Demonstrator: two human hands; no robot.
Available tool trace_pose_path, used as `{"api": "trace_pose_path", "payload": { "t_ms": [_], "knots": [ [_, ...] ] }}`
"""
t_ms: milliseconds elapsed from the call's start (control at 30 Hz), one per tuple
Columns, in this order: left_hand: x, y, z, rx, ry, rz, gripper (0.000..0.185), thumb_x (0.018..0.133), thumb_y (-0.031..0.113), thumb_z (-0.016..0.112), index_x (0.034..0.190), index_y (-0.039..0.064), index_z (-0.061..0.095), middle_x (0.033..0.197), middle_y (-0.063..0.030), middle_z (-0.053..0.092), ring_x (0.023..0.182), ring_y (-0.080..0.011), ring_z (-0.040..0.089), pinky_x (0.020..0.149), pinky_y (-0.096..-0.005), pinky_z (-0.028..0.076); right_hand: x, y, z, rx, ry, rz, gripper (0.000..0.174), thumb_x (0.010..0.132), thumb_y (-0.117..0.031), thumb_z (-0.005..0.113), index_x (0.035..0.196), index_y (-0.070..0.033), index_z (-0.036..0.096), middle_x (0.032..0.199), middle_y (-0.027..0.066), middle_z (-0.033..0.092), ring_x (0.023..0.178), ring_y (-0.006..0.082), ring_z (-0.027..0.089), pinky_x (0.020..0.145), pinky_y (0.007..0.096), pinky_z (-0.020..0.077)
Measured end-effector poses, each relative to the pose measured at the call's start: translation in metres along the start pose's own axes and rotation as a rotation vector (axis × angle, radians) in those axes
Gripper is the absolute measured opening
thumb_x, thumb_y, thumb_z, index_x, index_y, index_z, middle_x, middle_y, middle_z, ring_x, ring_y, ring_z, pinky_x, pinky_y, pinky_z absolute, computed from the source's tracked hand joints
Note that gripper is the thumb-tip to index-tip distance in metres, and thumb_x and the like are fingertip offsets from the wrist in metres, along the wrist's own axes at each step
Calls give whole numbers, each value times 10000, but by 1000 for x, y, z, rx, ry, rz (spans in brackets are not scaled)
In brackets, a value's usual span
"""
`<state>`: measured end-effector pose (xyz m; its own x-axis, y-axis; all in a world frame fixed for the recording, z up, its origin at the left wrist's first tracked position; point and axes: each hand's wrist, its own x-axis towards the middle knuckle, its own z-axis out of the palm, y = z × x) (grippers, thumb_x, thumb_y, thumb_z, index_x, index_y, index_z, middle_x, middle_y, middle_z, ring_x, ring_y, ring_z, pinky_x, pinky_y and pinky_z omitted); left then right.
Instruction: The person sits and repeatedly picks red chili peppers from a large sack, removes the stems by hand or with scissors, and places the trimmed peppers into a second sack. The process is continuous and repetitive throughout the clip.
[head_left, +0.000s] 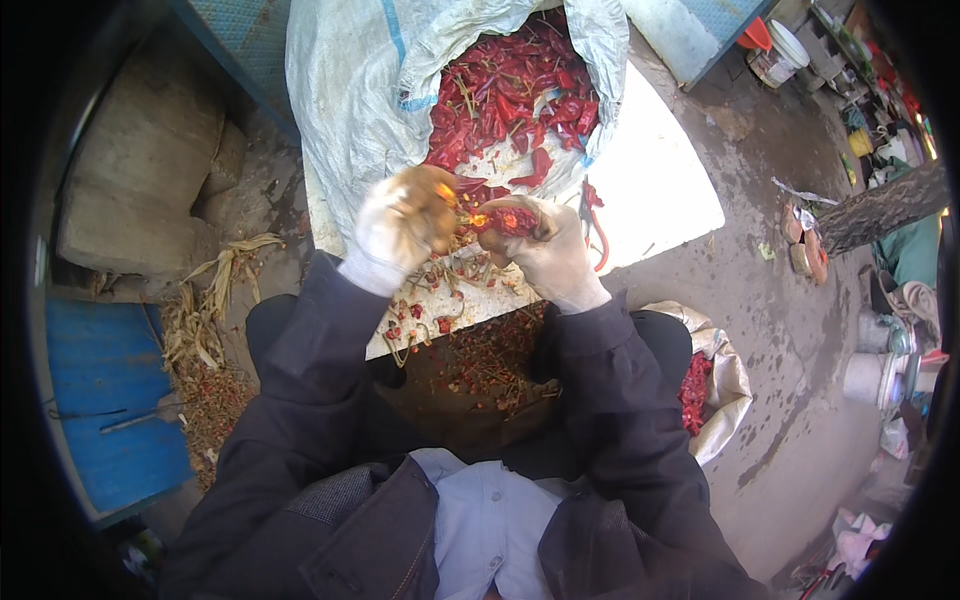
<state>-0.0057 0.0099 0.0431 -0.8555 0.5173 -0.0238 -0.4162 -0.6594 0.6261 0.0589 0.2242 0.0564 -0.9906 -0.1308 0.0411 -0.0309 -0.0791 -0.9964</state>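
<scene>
My right hand (551, 244), in a soiled white glove, grips a dried red chili pepper (511, 221) whose torn end shows orange. Close beside that end is my left hand (405, 221), gloved too and curled. It is blurred, and whether it pinches anything is unclear. Beyond both hands, a white woven sack (345, 90) lies with its mouth towards me, dried red chilies (510, 97) spilling out. Loose stems and caps (427, 289) are scattered under my hands on a white board (667, 180). A red-handled tool (600, 244) lies right of my right hand, partly hidden.
A second sack (727, 382) with red chilies stands by my right knee. Stems litter the ground (495, 367) between my legs. Corn husks (217, 285) and debris lie left, near a concrete block (142, 165). A log (885, 206) and buckets (870, 375) are at right.
</scene>
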Motion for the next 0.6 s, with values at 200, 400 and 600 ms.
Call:
{"api": "trace_pose_path", "payload": {
  "t_ms": [200,400,600],
  "knots": [
    [5,45,-20,1475,183,-196,225,952,170,687,983,-51,716,809,-101,743,668,-207,707,581,-337,564,0,-2,-13,134,188,35,302,879,86,624,1176,67,672,921,104,730,766,145,700,698,271,574],
    [24,1,-56,2011,66,59,321,869,92,714,1188,116,730,1019,-133,747,915,-333,727,829,-392,572,3,-2,-19,217,224,37,155,911,-44,668,1027,57,689,832,77,696,689,153,663,652,283,529],
    [42,-31,-83,2354,38,-12,420,829,53,693,1229,181,708,1100,-121,673,1000,-340,692,874,-436,562,6,-1,-17,264,288,58,145,916,-51,679,1016,54,695,833,71,695,697,145,663,650,280,529]
  ]
}}
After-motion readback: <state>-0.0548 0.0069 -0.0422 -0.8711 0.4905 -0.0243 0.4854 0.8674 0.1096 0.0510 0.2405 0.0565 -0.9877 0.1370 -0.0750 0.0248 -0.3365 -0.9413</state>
